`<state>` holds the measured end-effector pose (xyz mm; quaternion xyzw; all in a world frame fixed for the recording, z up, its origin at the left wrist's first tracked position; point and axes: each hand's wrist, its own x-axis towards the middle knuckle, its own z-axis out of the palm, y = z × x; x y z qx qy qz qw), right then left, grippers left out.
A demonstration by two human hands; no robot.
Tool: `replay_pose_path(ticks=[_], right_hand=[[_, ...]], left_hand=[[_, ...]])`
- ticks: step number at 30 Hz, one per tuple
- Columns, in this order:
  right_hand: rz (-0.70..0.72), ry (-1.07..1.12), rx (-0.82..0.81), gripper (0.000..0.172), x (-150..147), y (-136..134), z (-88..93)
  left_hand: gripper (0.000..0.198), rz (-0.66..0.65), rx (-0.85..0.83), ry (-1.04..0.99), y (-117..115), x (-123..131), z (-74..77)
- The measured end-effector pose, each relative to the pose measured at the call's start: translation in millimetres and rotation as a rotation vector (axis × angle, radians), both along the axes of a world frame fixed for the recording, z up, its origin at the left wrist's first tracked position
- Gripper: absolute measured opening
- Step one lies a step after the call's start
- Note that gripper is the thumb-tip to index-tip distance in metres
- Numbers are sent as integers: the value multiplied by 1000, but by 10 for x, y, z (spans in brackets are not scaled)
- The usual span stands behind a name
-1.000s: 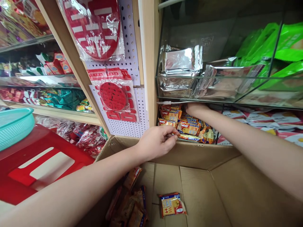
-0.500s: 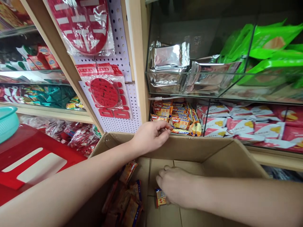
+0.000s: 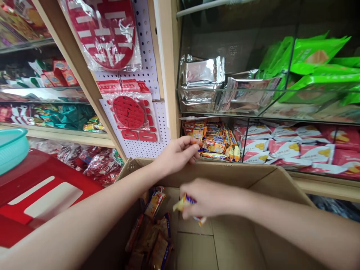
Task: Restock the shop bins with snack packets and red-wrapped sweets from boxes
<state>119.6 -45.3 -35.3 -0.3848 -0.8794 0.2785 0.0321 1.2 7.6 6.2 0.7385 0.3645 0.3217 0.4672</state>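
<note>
My right hand (image 3: 202,198), a little blurred, is closed around a small yellow-and-blue snack packet (image 3: 182,204) inside the cardboard box (image 3: 233,176). Another bit of wrapper shows below its fingers. Over the far rim of the box, my left hand (image 3: 181,153) pinches an orange-and-blue snack packet (image 3: 199,144) at the front of a shelf compartment; the fingers hide most of it. Similar snack packets (image 3: 215,145) fill that compartment in rows. More loose snack packets (image 3: 154,204) lie in the left part of the box, in shadow.
Pink-and-white packets (image 3: 287,148) sit right of the orange ones. Above them, a glass-fronted shelf holds silver packets (image 3: 202,73) and green bags (image 3: 315,71). Red decorations (image 3: 129,112) hang on a pegboard. A red container (image 3: 50,195) and a teal basket (image 3: 12,150) stand at left.
My right hand has lifted the snack packet off the box floor and moved up toward my left hand. My left hand stays by the shelf compartment. The view has shifted slightly.
</note>
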Motion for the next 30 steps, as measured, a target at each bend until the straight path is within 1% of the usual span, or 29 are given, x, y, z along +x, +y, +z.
replay_pose_path(ticks=[2,4,6,8,10,11,13,17,20,22,24,27,28,30], right_hand=[[-205,417,10,29,150,128,249],[-388,804,-46,33,273,228,369],[-521,1057,-133,34,347,290,382],[-565,1170,-174,32,376,318,345],[-531,1214,-176,30,383,329,304],[-510,1229,-177,29,386,333,290],[-503,1256,-188,29,397,345,275],[-575,1328,-265,32,444,391,270],[-585,1336,-303,30,477,427,263],[-596,1303,-298,28,498,448,252],[-605,1243,-265,31,523,471,238],[-493,1053,-195,44,576,497,227],[-447,984,-183,45,597,500,230],[-402,874,-203,40,643,495,248]], left_hand=[[37,4,-121,-156,13,-39,45],[49,-54,-244,-272,6,-59,81],[52,-127,-311,-304,-14,-51,93],[59,-157,-293,-247,-39,-20,81],[70,-156,-263,-155,-59,12,62],[71,-154,-259,-122,-65,23,57],[69,-144,-253,-104,-68,30,60],[65,-132,-211,-186,-42,-1,98],[65,-142,-216,-218,-29,-23,113],[66,-145,-219,-189,-30,-27,112],[65,-129,-189,-136,-34,-30,105],[65,-109,-128,-43,-33,-46,93],[65,-118,-112,-16,-31,-54,89],[66,-156,-68,35,-26,-68,85]])
